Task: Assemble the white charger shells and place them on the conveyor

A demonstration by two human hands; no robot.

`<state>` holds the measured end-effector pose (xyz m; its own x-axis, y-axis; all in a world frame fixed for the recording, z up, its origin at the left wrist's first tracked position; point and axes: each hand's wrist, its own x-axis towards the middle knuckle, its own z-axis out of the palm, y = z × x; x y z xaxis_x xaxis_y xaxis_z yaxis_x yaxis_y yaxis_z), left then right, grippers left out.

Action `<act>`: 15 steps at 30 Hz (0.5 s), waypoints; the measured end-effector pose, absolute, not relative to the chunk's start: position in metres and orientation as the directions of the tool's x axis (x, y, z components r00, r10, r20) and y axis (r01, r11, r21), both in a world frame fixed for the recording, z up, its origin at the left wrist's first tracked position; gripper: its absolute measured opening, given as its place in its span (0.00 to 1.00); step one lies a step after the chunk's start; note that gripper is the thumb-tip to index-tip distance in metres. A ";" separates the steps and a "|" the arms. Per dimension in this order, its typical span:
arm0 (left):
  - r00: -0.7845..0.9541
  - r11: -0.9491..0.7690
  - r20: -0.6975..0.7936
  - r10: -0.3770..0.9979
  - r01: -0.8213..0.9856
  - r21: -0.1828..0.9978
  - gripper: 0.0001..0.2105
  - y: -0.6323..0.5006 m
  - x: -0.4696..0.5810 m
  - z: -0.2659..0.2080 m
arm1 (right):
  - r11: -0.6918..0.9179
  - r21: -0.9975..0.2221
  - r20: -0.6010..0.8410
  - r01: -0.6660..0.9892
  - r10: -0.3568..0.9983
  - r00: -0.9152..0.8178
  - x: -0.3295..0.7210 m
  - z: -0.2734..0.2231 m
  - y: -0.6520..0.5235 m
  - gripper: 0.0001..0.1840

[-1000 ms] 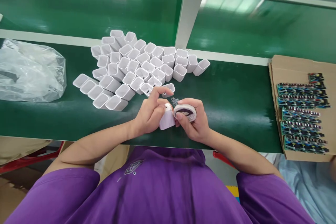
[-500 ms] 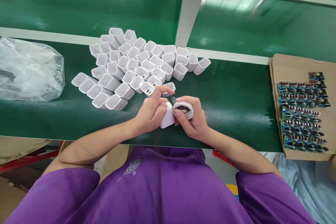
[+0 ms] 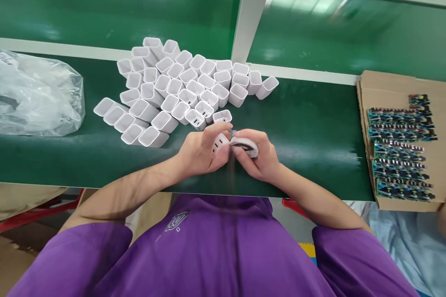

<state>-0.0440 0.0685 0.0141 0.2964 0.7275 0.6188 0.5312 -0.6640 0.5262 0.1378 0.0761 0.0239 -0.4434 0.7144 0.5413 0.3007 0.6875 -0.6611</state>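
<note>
My left hand (image 3: pixel 195 152) is closed around a white plastic charger housing (image 3: pixel 220 143), whose face with dark slots is turned up. My right hand (image 3: pixel 260 157) grips a round white roll (image 3: pixel 249 145) with a dark centre, thumb on top, close against the housing's right side. A small greyish patterned bit (image 3: pixel 232 134) shows between the hands; what it is I cannot make out. Just beyond my left fingers stands another white housing (image 3: pixel 222 116), open end up. Many similar housings (image 3: pixel 188 76) stand grouped behind it on the green table.
At the left lies a clear plastic bag (image 3: pixel 42 93) with whitish contents. On the right, a cardboard sheet (image 3: pixel 414 158) carries rows of small circuit boards (image 3: pixel 400 167). A white post (image 3: pixel 252 14) rises behind the housings, and the green table (image 3: pixel 306 125) ends close to my body.
The housing in my left hand has turned, so its slotted face now shows. My left fingers have closed further around it. The roll in my right hand has tilted.
</note>
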 end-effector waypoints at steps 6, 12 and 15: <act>0.254 -0.642 0.615 0.746 0.518 0.565 0.28 0.074 -0.047 0.017 | 0.361 -0.683 0.181 0.635 0.926 -0.332 0.173 0.019 0.125 0.13; 0.252 -0.436 0.363 0.897 0.372 0.819 0.16 0.075 -0.048 0.029 | 0.485 -0.452 0.325 0.749 0.871 -0.368 0.177 0.007 0.139 0.10; 0.231 -0.212 0.179 0.956 0.126 0.969 0.17 0.075 -0.047 0.024 | 0.671 -0.467 0.539 0.577 0.732 -0.416 0.165 0.019 0.122 0.17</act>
